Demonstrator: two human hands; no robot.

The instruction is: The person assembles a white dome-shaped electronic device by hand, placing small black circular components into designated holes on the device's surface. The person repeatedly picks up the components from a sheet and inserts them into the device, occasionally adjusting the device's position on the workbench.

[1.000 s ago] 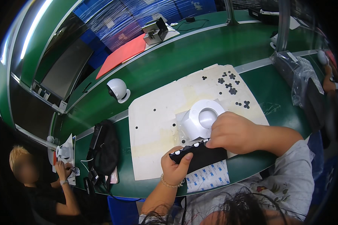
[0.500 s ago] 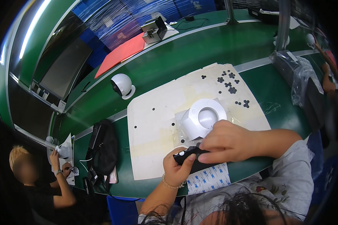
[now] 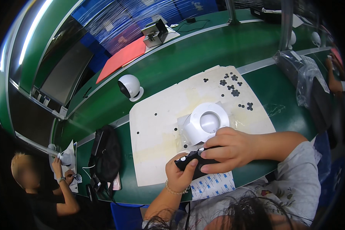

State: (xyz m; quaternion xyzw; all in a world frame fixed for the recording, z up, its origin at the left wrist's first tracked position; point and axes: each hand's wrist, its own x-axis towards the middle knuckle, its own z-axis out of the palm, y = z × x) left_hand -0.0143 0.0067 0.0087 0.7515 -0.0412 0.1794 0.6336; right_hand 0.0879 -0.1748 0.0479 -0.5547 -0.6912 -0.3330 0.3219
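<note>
Near the table's front edge, my left hand (image 3: 177, 172) grips the left end of a black curved part (image 3: 186, 159) with small white spots, its thumb on top. My right hand (image 3: 235, 147) is closed over the right side of the same part, fingers bent onto it and hiding much of it. Just beyond my hands, a white rounded plastic housing (image 3: 195, 129) with a large round opening rests on clear plastic film. Beneath my hands lies a white sheet with blue print (image 3: 214, 187), partly covered. Several small black round pads (image 3: 235, 93) lie in clusters farther off, with a few scattered singly.
A cream board (image 3: 153, 153) covers the middle of the green table. A white ball-shaped camera (image 3: 130, 86) stands beyond its left corner. At left are a black bag (image 3: 106, 153) and a co-worker (image 3: 61, 195) handling a white device. Plastic-wrapped dark material (image 3: 295, 76) lies at right.
My right hand's fingers have spread from a tight pinch to lie along the black part. My left hand keeps its grip, and the view has shifted slightly.
</note>
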